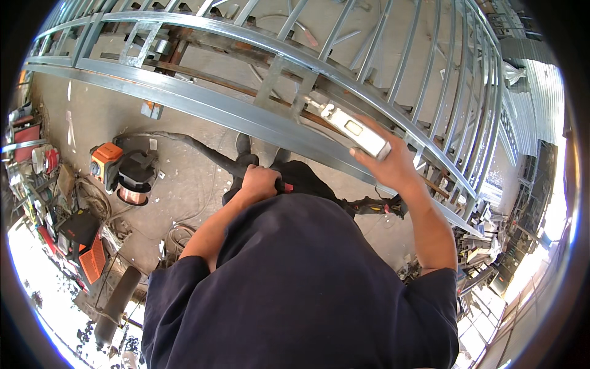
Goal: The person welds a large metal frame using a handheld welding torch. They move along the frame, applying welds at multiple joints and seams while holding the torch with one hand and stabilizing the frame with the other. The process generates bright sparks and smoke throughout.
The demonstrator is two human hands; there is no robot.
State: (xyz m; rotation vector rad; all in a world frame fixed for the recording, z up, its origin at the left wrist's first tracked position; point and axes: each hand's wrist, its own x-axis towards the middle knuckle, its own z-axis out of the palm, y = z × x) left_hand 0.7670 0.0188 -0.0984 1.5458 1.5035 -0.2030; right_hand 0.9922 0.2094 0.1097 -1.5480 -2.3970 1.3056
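My left hand (260, 182) is closed around a black welding torch (236, 167) in front of my body. A red part of it shows beside the fingers, and its thick cable runs off to the left. Raised over the near rail of a metal frame, my right hand (393, 161) grips a pale, box-shaped tool (355, 130) with an oblong window. A narrow tip at the tool's far end points toward a flat plate (279, 86) on the galvanized steel frame (203, 101). Whether the tip touches the frame I cannot tell.
On the left floor stands an orange and black wire feeder (110, 161) with a copper wire spool (133, 195). Cables and tools clutter the left side, near a dark gas cylinder (117, 304). A red-handled tool (307, 34) lies beyond the frame's bars. Corrugated sheets (534, 92) stand far right.
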